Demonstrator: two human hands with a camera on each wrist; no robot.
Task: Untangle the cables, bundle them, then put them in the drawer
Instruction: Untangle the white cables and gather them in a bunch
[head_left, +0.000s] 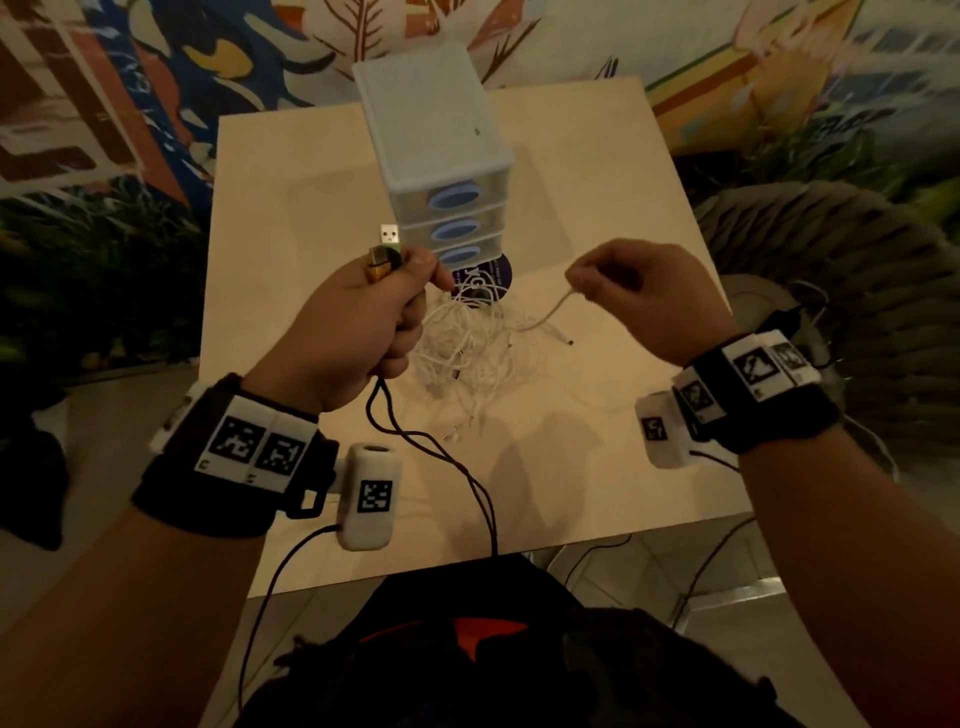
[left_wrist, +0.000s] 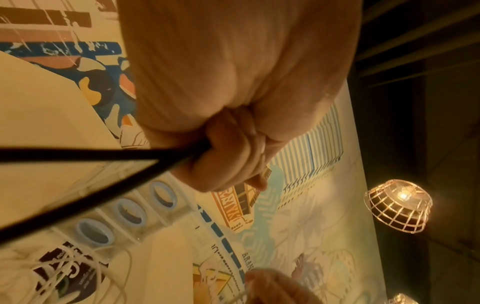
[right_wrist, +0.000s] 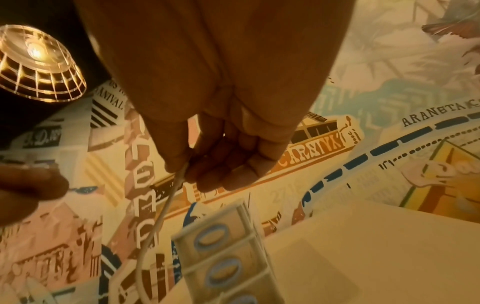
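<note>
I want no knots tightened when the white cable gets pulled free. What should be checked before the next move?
1. Left hand grips the black cable and plug ends firmly: ok.
2. Right hand pinches one white cable only: ok.
3. That cable is free of the white tangle: not ok, it runs into the pile.
4. Black cable separate from the tangle: cannot tell.
5. Drawer unit has a drawer open to receive bundles: not ok, all three look closed.

White cables (head_left: 467, 338), black cable (head_left: 415, 436), blue-handled drawers (head_left: 452, 218)
</note>
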